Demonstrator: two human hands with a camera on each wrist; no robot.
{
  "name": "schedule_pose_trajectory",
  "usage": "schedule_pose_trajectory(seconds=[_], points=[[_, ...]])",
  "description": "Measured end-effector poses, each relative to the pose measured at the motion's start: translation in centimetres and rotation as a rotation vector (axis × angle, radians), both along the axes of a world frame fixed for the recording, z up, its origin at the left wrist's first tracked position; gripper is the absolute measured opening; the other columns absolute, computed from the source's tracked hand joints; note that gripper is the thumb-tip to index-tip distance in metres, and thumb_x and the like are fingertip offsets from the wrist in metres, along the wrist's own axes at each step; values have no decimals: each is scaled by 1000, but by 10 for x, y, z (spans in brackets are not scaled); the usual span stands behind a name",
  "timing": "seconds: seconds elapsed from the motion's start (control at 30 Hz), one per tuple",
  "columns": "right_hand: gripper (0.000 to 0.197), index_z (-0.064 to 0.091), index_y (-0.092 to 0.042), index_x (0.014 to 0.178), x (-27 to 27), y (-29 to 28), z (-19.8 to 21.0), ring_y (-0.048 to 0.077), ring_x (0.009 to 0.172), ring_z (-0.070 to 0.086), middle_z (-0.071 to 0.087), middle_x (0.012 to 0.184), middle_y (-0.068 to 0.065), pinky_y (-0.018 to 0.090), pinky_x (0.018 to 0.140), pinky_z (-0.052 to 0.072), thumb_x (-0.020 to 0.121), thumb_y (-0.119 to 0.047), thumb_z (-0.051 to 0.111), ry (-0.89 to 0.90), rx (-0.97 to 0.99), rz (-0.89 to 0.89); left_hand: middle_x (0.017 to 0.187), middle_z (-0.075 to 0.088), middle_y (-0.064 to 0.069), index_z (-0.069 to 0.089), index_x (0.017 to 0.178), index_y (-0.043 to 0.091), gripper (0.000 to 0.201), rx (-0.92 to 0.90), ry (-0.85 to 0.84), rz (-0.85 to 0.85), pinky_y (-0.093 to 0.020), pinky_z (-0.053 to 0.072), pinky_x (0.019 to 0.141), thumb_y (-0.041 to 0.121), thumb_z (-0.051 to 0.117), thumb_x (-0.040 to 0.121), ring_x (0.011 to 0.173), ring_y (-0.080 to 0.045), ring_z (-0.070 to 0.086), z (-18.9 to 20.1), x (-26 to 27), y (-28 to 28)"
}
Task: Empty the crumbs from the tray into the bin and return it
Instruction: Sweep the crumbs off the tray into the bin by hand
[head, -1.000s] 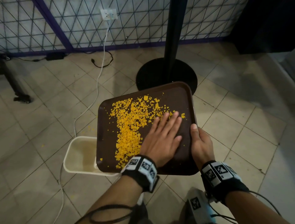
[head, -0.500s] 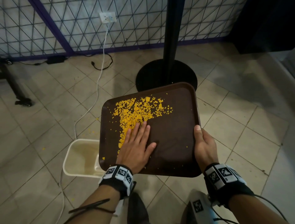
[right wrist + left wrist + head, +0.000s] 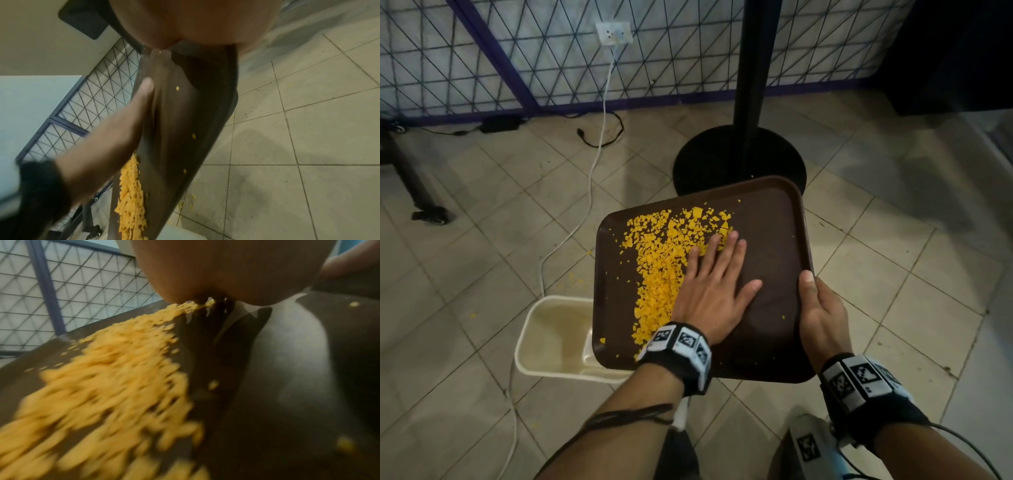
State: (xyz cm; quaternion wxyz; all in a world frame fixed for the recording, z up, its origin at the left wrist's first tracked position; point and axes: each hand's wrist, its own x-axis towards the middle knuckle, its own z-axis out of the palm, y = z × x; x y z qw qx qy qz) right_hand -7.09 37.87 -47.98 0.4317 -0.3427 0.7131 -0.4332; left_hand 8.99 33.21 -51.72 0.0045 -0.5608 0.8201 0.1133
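Tray (image 3: 767, 240) tilted over bin (image 3: 554, 337) on floor; right hand (image 3: 822, 315) clamps its edge, left hand (image 3: 714, 287) flat, fingers together, to push crumbs (image 3: 661, 260) toward bin.

Bin (image 3: 554, 337) partly hidden under tray (image 3: 774, 240), crumbs (image 3: 102, 394) blurred in left wrist view

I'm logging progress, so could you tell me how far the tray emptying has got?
Done: tray held over the bin. In hand: right hand grips its edge while the flat left hand touches the crumbs. Left: most crumbs remain on the tray; returning it.
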Motion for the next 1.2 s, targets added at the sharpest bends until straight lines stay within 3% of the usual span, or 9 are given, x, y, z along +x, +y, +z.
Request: schedule_pose_trajectory(seconds=[0.1, 0.23, 0.47, 0.6, 0.73, 0.83, 0.93, 1.03, 1.2], points=[[34, 60, -22, 106, 2, 1, 2, 12, 88, 62, 65, 97, -3, 29, 69, 51, 101, -43, 34, -2, 14, 6, 160, -27, 6, -15, 155, 24, 71, 62, -40, 81, -49, -3, 122, 64, 2, 99, 147, -17, -26, -16, 44, 21], [35, 59, -20, 104, 4, 1, 3, 12, 86, 62, 65, 93, -4, 31, 71, 51, 101, -43, 33, 13, 13, 16, 161, -23, 7, -12, 155, 25, 70, 89, -2, 145, -47, 0, 122, 64, -1, 98, 148, -14, -25, -16, 72, 34], [33, 60, -22, 110, 4, 3, 1, 6, 83, 63, 64, 95, -6, 17, 59, 46, 101, -42, 36, 14, -5, 24, 165, -9, 3, 2, 158, 20, 69, -71, 121, -37, -46, -1, 122, 59, 12, 102, 151, -19, -11, 13, -4, -14], [33, 60, -22, 112, 4, 3, 0, 4, 82, 63, 65, 95, -6, 13, 58, 46, 101, -42, 36, 24, -9, 29, 166, -10, 1, 0, 158, 20, 71, -65, 97, -47, -48, 0, 122, 60, 11, 100, 151, -19, -11, 14, -26, -38], [36, 62, -18, 110, 4, 2, -2, 11, 87, 63, 65, 98, -2, 25, 66, 49, 101, -42, 36, 20, 3, 23, 164, -15, 1, -4, 158, 20, 73, -38, 31, 32, -47, -2, 122, 63, 7, 100, 151, -18, -15, -1, 8, -33], [30, 60, -26, 95, 4, 4, -1, 13, 86, 63, 65, 94, -2, 31, 72, 51, 101, -42, 35, 42, -5, 33, 162, -23, 3, -11, 156, 22, 74, 49, 1, 152, -46, -3, 122, 66, 1, 98, 149, -15, -21, -17, 50, -14], [31, 60, -24, 95, 4, 5, 2, 9, 84, 62, 64, 91, -5, 26, 67, 48, 102, -40, 35, 55, -21, 44, 162, -22, 4, -8, 157, 21, 75, 78, -1, 203, -46, -2, 122, 66, 1, 97, 148, -14, -23, -19, 72, -1], [34, 61, -18, 99, 4, 5, 2, 5, 80, 60, 64, 89, -5, 21, 62, 43, 102, -39, 35, 70, -19, 52, 163, -17, 4, -4, 157, 21, 73, -2, 45, 148, -46, -2, 123, 65, 4, 99, 150, -15, -18, -5, 58, -10], [31, 60, -22, 102, 4, 4, -4, 11, 86, 63, 65, 94, -3, 24, 65, 47, 101, -41, 36, 74, -16, 34, 165, -9, 3, 1, 158, 20, 72, -94, 150, -41, -45, 0, 123, 61, 11, 100, 152, -18, -9, 17, -1, -46]])
